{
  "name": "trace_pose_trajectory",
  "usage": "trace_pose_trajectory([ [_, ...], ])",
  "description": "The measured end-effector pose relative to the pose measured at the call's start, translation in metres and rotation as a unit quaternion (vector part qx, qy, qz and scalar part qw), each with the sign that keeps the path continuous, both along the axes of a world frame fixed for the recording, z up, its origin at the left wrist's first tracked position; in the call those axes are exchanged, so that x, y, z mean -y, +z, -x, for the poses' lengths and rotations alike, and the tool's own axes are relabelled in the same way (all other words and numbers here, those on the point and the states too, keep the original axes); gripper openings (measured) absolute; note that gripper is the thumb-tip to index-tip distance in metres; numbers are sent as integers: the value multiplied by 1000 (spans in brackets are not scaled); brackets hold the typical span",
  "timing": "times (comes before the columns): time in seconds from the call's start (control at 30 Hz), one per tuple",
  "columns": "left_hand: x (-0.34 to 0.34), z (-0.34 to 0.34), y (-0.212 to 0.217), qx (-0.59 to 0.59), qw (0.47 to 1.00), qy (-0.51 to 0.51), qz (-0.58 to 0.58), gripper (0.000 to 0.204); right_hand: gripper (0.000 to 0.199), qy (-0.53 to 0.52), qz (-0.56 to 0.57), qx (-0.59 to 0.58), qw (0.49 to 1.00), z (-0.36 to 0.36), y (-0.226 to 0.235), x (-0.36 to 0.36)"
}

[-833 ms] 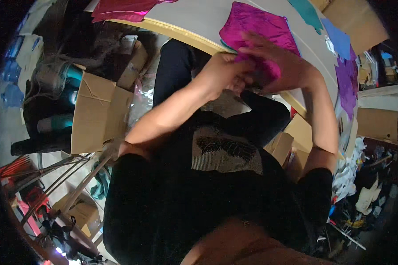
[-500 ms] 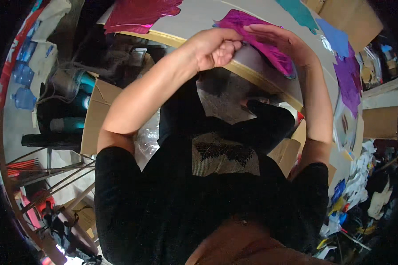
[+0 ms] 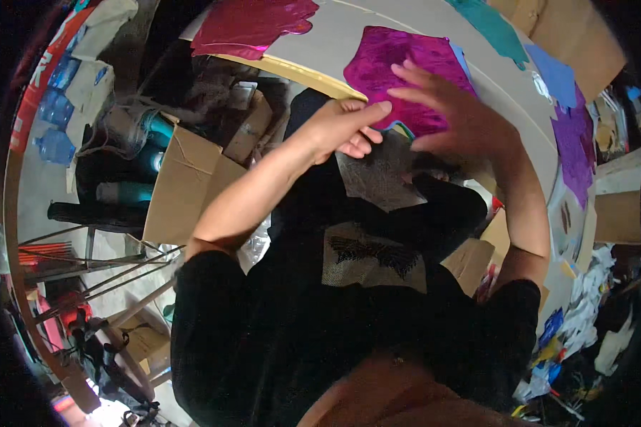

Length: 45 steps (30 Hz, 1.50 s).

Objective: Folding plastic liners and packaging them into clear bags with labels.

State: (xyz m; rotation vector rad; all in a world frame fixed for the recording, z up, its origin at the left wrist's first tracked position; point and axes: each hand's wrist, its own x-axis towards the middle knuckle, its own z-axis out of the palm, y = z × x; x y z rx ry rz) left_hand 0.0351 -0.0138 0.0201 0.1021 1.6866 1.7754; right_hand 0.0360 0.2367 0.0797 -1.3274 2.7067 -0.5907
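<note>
A shiny magenta piece of fabric (image 3: 399,60) lies at the near edge of the pale table, partly hanging over it. A blue-green border shows along its lower edge. My left hand (image 3: 340,129) is at the near left corner of this piece, thumb and forefinger closed on its edge, the other fingers curled below. Over the right part of the fabric is my right hand (image 3: 470,121), blurred, with its fingers spread apart and nothing visible in them.
On the pale table (image 3: 327,43) lie a crimson shiny piece (image 3: 246,27), a teal piece (image 3: 493,32), a blue piece (image 3: 552,75) and a purple piece (image 3: 573,153). Cardboard boxes (image 3: 181,185) stand left of my legs. Plastic scraps (image 3: 584,299) are heaped at the right.
The magenta fabric now lies spread wider and flatter, reaching nearer to me. My right hand has come down and toward me, its fingers spreading. My left hand has shifted slightly nearer.
</note>
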Motion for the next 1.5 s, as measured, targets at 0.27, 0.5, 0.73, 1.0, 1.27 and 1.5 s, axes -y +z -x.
trace_pose_trajectory([
  [0.27,50,-15,-31,22,997,-57,-43,52,90,84,-166,-91,978,14,8,58],
  [0.5,64,-12,-35,25,998,-40,-42,38,65,89,-168,-56,980,39,-1,66],
  [0.73,73,-4,-24,-4,999,-36,-27,37,55,79,-126,-4,989,47,-12,60],
  [1.0,45,-8,-28,-49,997,-62,-25,33,74,98,-95,24,990,50,-16,43],
  [1.27,17,6,-34,-54,998,-23,-31,24,70,89,-81,0,993,52,-24,34],
  [1.5,20,5,-38,-11,996,-29,-80,26,66,87,-65,12,994,56,-26,34],
])
